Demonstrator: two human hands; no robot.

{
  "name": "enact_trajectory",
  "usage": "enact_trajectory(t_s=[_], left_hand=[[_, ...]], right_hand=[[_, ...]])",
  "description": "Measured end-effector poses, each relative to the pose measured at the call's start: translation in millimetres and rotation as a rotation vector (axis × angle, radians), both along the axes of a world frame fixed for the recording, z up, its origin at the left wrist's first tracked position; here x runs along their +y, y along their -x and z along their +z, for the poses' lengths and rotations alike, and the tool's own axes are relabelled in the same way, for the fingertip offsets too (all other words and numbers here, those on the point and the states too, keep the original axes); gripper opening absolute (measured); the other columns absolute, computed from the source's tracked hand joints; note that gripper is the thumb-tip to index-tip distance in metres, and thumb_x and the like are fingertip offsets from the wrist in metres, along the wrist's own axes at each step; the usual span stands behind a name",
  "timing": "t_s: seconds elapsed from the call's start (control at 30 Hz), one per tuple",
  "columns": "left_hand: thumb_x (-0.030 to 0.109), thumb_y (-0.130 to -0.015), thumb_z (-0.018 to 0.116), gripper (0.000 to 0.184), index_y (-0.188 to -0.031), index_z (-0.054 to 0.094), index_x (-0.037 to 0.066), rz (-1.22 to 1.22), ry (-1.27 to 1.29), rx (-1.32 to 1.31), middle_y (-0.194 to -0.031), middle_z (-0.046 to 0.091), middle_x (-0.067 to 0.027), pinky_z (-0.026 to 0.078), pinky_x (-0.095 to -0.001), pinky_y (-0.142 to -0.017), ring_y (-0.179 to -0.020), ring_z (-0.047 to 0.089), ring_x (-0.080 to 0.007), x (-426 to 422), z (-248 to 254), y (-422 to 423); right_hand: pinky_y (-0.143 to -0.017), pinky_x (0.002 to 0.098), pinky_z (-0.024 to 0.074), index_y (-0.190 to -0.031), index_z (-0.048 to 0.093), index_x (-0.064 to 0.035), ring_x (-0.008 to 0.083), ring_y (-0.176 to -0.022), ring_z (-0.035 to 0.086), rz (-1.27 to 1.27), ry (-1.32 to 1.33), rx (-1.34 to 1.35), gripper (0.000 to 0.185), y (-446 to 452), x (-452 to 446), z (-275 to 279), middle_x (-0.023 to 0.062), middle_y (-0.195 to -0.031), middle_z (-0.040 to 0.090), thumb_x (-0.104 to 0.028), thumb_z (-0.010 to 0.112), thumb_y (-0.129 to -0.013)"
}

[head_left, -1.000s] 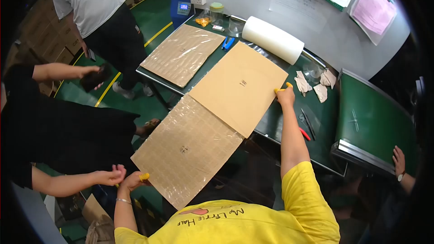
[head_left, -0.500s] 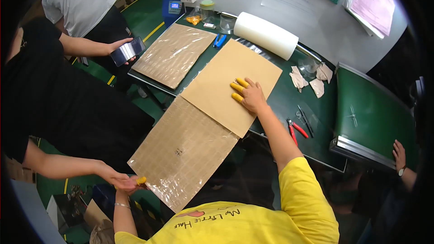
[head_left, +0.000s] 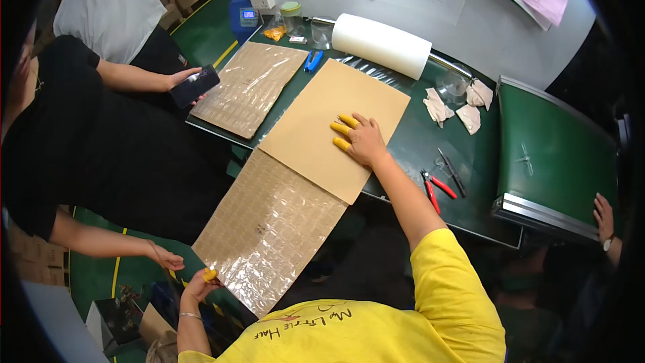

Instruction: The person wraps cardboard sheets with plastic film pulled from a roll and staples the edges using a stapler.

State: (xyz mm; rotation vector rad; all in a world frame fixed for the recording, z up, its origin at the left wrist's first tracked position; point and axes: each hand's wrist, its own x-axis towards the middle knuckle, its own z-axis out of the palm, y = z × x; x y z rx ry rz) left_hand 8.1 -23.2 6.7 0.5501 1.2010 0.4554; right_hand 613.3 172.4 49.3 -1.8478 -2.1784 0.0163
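My right hand (head_left: 363, 140) lies spread on a plain cardboard sheet (head_left: 329, 111), with yellow finger cots on several fingers. This sheet rests on the table and covers the upper end of a film-wrapped cardboard sheet (head_left: 269, 222), which sticks out over the front edge toward me. My left hand (head_left: 200, 286) is closed on the lower left corner of the wrapped sheet, a yellow cot showing at one fingertip. Just above it, apart from it, is a co-worker's hand (head_left: 166, 255).
Another film-wrapped cardboard sheet (head_left: 252, 87) lies at the left of the table, near blue nippers (head_left: 314, 61). A white film roll (head_left: 381, 46) stands at the back. Red-handled cutters (head_left: 433, 188) and tweezers (head_left: 453, 173) lie at right, beside a green conveyor (head_left: 554, 154). A co-worker holds a phone (head_left: 195, 86).
The co-worker's lower hand has drawn away from my left hand. Their phone has turned and its screen looks dark. My hands stay on the sheets; the view has shifted slightly.
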Motion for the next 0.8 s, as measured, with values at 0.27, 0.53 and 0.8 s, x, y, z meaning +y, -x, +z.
enact_trajectory(t_s=[0.27,0.53,0.8], left_hand=[[0.011,-0.087,0.065,0.007,-0.089,0.059,0.008,0.203,-0.059,0.042,-0.086,0.063,-0.0049,0.052,-0.0407,-0.08,-0.081,0.063,-0.0203,-6.2,8.6,-13.2],[0.01,-0.086,0.065,0.009,-0.082,0.057,0.008,0.125,-0.079,0.182,-0.077,0.059,-0.0052,0.052,-0.0383,-0.073,-0.072,0.06,-0.0182,2.0,3.2,-14.0],[0.009,-0.085,0.066,0.007,-0.083,0.059,0.007,0.117,-0.082,0.161,-0.076,0.059,-0.0045,0.051,-0.0386,-0.073,-0.072,0.059,-0.0182,4.1,5.8,-14.7]], right_hand=[[-0.106,0.0566,0.0242,-0.13,0.055,-0.032,0.0251,-0.134,0.034,0.012,0.032,-0.04,0.041,-1.0,0.8,0.0,0.0019,-0.138,0.05,-0.046,0.047,-0.092],[-0.103,0.0544,0.0301,-0.128,0.057,-0.0264,0.0251,-0.13,0.04,0.057,-0.031,-0.062,0.043,-9.1,8.6,2.9,0.0057,-0.132,0.054,-0.043,0.055,-0.089],[-0.086,0.0439,0.0492,-0.115,0.058,-0.0005,0.036,-0.1,0.061,-0.901,-0.034,0.322,0.052,-89.0,10.1,20.2,0.0215,-0.112,0.059,-0.035,0.07,-0.078]])
